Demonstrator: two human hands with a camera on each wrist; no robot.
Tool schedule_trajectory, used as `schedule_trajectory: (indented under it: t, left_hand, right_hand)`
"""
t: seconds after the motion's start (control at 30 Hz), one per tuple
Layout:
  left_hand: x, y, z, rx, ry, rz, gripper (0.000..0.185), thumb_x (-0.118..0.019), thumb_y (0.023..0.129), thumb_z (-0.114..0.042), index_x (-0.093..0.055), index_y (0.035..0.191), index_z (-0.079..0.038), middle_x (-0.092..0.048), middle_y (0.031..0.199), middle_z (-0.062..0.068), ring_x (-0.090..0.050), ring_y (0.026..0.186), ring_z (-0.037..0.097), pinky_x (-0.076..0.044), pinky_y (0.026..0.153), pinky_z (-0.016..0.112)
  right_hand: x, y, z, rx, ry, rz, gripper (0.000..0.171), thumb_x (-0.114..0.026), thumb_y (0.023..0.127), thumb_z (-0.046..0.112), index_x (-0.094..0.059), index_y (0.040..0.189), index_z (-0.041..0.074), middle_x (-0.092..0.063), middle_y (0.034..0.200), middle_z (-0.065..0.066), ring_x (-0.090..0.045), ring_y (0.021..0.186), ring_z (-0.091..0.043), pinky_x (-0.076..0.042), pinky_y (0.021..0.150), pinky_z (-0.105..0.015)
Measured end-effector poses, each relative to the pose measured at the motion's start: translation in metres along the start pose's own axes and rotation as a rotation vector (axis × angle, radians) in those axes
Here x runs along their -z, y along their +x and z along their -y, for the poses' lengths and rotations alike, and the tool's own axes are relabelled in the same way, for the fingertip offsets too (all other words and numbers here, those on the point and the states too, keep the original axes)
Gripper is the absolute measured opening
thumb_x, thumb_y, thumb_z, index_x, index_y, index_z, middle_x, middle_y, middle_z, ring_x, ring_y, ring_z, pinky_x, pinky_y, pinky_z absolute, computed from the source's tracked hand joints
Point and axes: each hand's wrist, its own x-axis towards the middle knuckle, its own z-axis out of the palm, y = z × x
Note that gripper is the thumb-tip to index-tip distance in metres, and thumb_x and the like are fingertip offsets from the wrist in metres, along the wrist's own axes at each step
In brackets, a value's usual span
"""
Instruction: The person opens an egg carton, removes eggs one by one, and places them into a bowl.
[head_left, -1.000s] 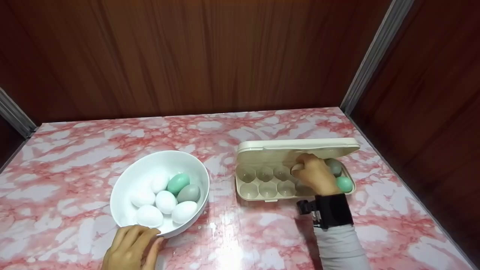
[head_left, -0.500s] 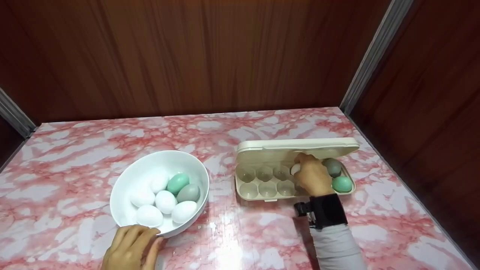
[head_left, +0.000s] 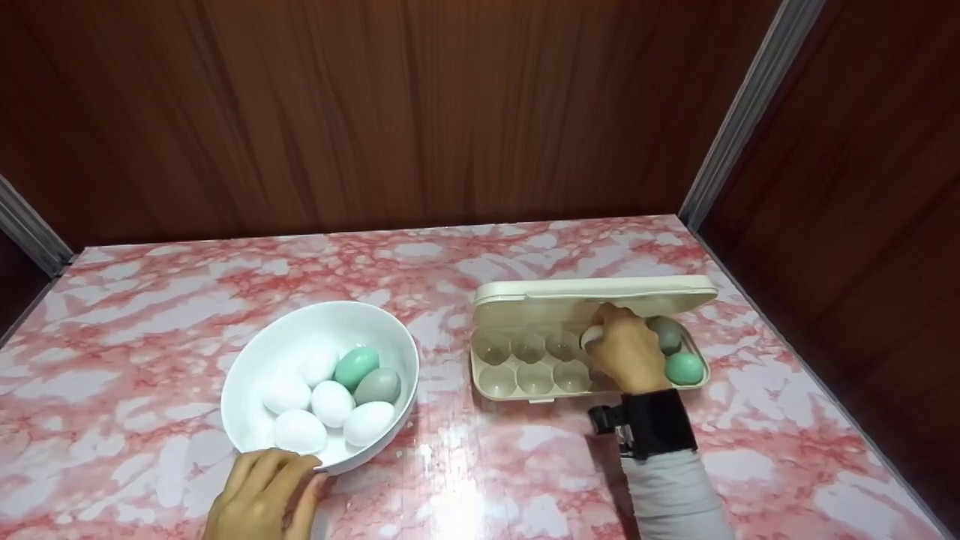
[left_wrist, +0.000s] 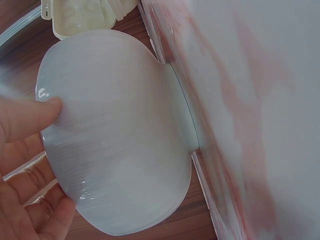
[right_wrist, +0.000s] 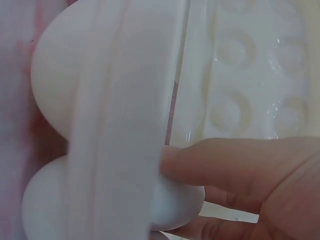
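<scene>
On the left of the head view stands a white bowl (head_left: 255, 364) of several white eggs, a green egg (head_left: 356, 366) and a grey egg (head_left: 377, 386). My left hand (head_left: 259, 496) grips its near rim; the left wrist view shows the thumb (left_wrist: 37, 115) against the outer wall (left_wrist: 120, 130). My right hand (head_left: 628, 351) reaches into the cream egg carton (head_left: 592, 288) and pinches a white egg (head_left: 592, 337) at the back row. Thumb and fingers also show around that egg (right_wrist: 177, 202) in the right wrist view. The hand hides the cups under it.
The carton's raised lid leans over its back row. At its right end sit a grey egg (head_left: 665, 335) and a green egg (head_left: 684, 368); cups to the left are bare. Brown panels (head_left: 450, 112) stand behind and right of the pink marbled table (head_left: 465, 262).
My right hand has shifted slightly left within the carton, showing more of the white egg it holds and of the grey egg beside it. The left hand and the bowl stay put.
</scene>
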Motion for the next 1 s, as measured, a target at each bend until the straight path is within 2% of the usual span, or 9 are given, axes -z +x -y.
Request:
schedule_trajectory:
  t: [0.23, 0.43, 0.7, 1.0]
  left_hand:
    - [-0.0001, -0.0003, -0.0006, 0.002, 0.004, 0.000, 0.062, -0.038, 0.104, -0.050, -0.072, 0.074, -0.009, -0.063, 0.073, 0.002, -0.056, 0.074, 0.021, -0.051, 0.058, 0.024]
    - [-0.0011, -0.0007, 0.0002, -0.001, 0.000, -0.010, 0.061, -0.038, 0.104, -0.050, -0.072, 0.073, -0.009, -0.063, 0.073, 0.001, -0.055, 0.074, 0.021, -0.051, 0.059, 0.025]
    - [-0.0026, -0.0008, 0.0010, -0.020, 0.003, -0.037, 0.061, -0.039, 0.104, -0.049, -0.072, 0.073, -0.009, -0.063, 0.072, 0.002, -0.055, 0.073, 0.022, -0.051, 0.056, 0.026]
    - [-0.0021, -0.0007, 0.0009, -0.024, -0.001, -0.036, 0.060, -0.040, 0.104, -0.049, -0.072, 0.073, -0.009, -0.063, 0.072, 0.002, -0.055, 0.072, 0.021, -0.050, 0.057, 0.024]
  right_hand:
    - [0.0016, -0.0002, 0.0010, 0.006, 0.016, -0.014, 0.019, -0.065, 0.079, 0.011, -0.061, 0.095, 0.003, -0.063, 0.097, -0.020, -0.064, 0.093, -0.043, -0.052, 0.078, -0.061]
    - [0.0022, -0.0003, 0.0020, 0.018, 0.045, -0.044, 0.014, -0.059, 0.076, 0.010, -0.060, 0.088, 0.003, -0.061, 0.091, -0.021, -0.063, 0.089, -0.041, -0.052, 0.076, -0.060]
    - [0.0036, 0.0024, 0.0045, 0.006, 0.065, -0.024, 0.021, -0.058, 0.072, 0.009, -0.063, 0.092, 0.003, -0.063, 0.095, -0.021, -0.064, 0.092, -0.040, -0.053, 0.078, -0.059]
    - [0.0034, 0.0036, 0.0075, -0.001, 0.095, -0.014, 0.016, -0.052, 0.072, 0.009, -0.062, 0.084, 0.006, -0.061, 0.095, -0.020, -0.061, 0.094, -0.037, -0.051, 0.080, -0.057]
